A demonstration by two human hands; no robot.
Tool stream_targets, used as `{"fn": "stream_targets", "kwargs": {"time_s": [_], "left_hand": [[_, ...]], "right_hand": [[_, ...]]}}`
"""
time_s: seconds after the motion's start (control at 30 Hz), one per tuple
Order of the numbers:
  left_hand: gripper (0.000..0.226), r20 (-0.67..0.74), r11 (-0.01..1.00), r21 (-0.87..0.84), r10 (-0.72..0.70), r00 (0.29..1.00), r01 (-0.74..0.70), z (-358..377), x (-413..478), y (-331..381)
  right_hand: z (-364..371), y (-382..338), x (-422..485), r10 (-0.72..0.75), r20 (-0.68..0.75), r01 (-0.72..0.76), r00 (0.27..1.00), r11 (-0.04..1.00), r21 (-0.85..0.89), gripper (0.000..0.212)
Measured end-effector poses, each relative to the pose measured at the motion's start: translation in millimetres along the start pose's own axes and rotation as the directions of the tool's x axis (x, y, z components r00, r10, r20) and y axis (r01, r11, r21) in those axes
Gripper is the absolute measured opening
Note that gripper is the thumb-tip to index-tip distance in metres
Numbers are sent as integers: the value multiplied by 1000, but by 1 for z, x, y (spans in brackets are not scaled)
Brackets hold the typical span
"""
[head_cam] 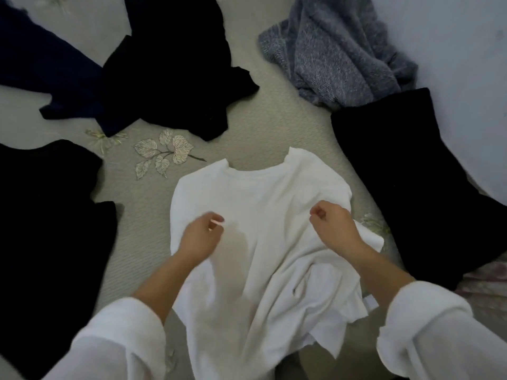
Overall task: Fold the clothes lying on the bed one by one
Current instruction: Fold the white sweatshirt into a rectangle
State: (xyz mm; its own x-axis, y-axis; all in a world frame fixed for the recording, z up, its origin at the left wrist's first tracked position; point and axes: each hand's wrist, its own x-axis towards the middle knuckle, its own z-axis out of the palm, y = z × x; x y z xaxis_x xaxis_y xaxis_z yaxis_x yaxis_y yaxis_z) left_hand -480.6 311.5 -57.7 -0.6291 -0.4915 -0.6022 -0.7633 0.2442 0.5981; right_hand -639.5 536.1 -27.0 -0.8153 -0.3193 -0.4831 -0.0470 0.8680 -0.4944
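A white t-shirt (260, 215) lies on the bed in front of me, collar pointing away, its lower half rumpled and hanging toward me. My left hand (201, 238) is over the shirt's left chest with curled fingers, thumb and forefinger pinched together at the fabric. My right hand (333, 229) is curled at the shirt's right side, gripping cloth beside the bunched right sleeve (369, 235). Both forearms come out of rolled white sleeves.
Dark garments lie around the shirt: a black one (49, 229) at the left, a black one (175, 78) and a navy one (41, 58) at the back left, a black one (411, 182) at the right. A grey knit (340, 50) is at the back right. The beige bedspread (263, 127) has embroidered leaves.
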Motion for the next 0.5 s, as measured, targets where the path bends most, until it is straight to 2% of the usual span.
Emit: {"fn": "stream_targets", "kwargs": {"time_s": [0.1,0.23,0.4,0.5], "left_hand": [[30,-203,999,-50,-25,979,15,-21,39,14],[53,-361,991,98,-47,931,88,-40,72,9],[68,-197,968,203,-107,975,147,-41,98,-12],[70,-212,979,173,-71,975,109,-22,88,-29]], "right_hand": [[-5,0,33,-51,-9,50,999,991,-124,23],[-12,7,75,-13,-49,3,999,979,-202,34],[-6,3,109,103,-53,-109,993,987,-119,46],[9,-2,114,194,-31,-196,980,979,-53,67]]}}
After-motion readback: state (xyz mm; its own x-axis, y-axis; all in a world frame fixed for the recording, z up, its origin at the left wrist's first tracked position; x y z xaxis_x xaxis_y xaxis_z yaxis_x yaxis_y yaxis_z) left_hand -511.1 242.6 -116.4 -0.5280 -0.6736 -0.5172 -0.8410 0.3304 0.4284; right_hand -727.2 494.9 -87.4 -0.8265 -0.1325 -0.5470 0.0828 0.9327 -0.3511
